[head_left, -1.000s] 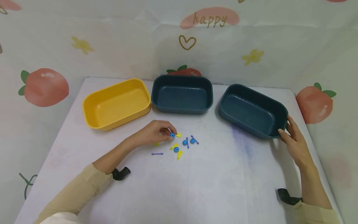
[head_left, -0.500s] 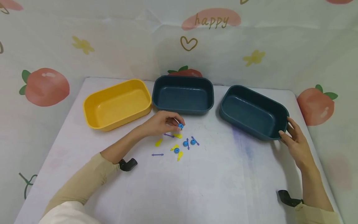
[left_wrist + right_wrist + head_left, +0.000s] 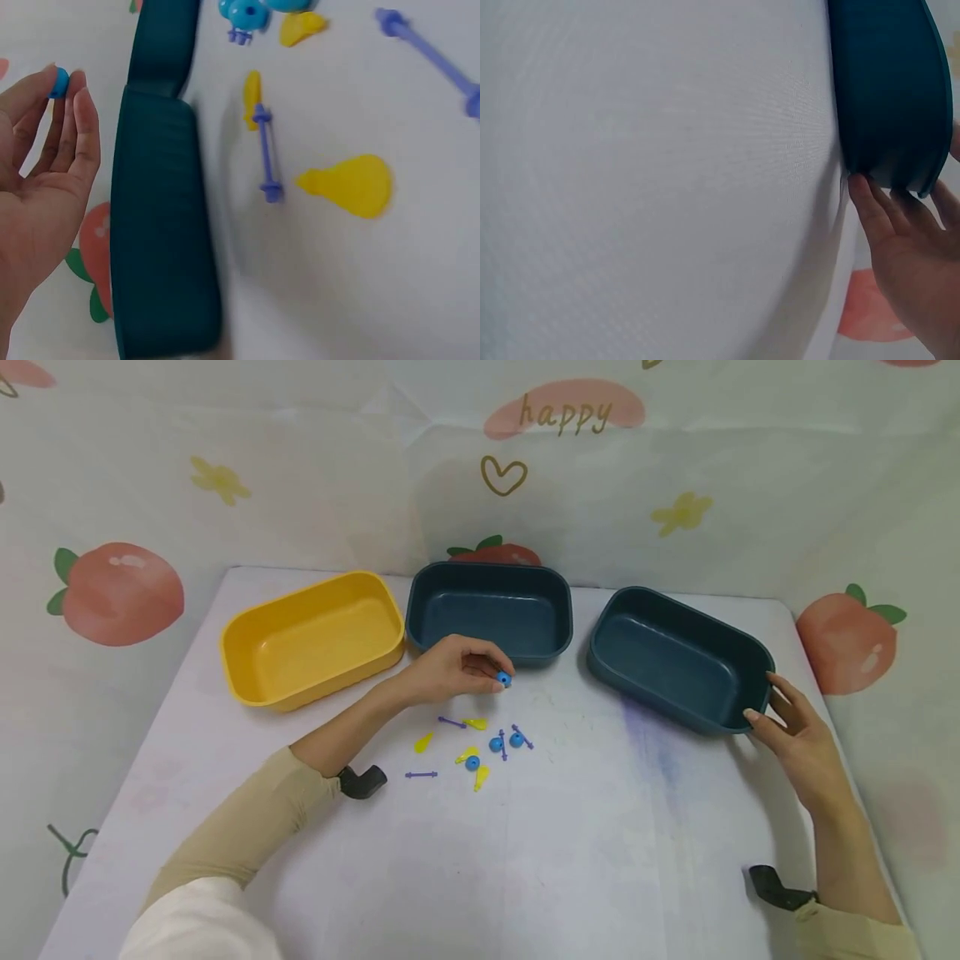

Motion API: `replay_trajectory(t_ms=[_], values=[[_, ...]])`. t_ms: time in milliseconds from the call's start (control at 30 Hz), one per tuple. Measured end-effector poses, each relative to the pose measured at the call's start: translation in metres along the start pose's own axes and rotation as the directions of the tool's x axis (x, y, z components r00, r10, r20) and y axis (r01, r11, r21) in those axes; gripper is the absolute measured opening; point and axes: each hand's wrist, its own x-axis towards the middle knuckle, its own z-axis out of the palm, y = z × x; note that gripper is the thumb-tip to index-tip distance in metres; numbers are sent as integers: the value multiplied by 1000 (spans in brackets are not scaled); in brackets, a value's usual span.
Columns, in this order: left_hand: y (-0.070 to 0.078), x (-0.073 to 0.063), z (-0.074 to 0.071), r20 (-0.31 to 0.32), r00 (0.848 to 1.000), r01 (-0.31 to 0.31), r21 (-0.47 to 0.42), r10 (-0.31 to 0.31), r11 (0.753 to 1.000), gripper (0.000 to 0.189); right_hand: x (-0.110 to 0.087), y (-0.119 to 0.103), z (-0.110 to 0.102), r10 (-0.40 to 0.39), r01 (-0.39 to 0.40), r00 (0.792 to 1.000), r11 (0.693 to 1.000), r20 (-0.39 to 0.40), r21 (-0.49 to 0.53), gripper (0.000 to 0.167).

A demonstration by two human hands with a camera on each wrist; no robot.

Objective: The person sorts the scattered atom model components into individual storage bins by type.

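My left hand (image 3: 457, 670) pinches a small blue ball with a hole (image 3: 504, 678) between thumb and fingertips. In the head view it overlaps the front of the middle dark blue bin (image 3: 487, 578). The left wrist view shows the same ball (image 3: 58, 82) at the fingertips, beside the bin's outer wall. On the right, my right hand (image 3: 802, 747) holds the near right corner of another dark blue bin (image 3: 690, 627), thumb at the front rim and fingers along the end. The right wrist view shows its fingertips against that bin's end wall (image 3: 885, 127).
Loose pieces lie mid-table: blue balls (image 3: 472, 763), purple rods with knobbed ends (image 3: 422, 774) and yellow paddle-shaped pieces (image 3: 423, 742). A yellow bin (image 3: 337, 681) stands at the back left, next to the middle bin. A printed cloth backdrop hangs behind the table.
My left hand has lifted the blue ball away from the loose pieces and moved right and back toward the middle bin. My right hand stays at its bin's corner.
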Motion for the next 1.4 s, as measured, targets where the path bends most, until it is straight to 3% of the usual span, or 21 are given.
replay_trajectory(t_ms=[267, 400, 667, 967, 1200, 1400], values=[[12, 25, 0, -37, 999, -2, 21, 3, 1000, 23, 1, 4, -6, 46, -46, 999, 999, -3, 17, 71], [13, 38, 0, -52, 999, -1, 14, 2, 1000, 20, 0, 5, -7, 62, -62, 998, 995, 3, 83, 72], [16, 57, 0, -80, 997, -3, -76, -3, 997, 23, 1, 0, -8, 85, -91, 995, 981, 44, 174, 72], [22, 72, 2, -66, 997, -52, -99, 46, 994, 21, 3, 1, -5, 62, -71, 997, 957, 42, 280, 74], [25, 83, 5, -55, 996, -75, -106, 69, 992, 20, 3, 3, -2, 64, -69, 998, 959, 25, 275, 74], [25, 88, 11, -67, 996, -72, -175, 61, 982, 25, 2, 6, -1, 33, -44, 999, 954, 42, 296, 75]])
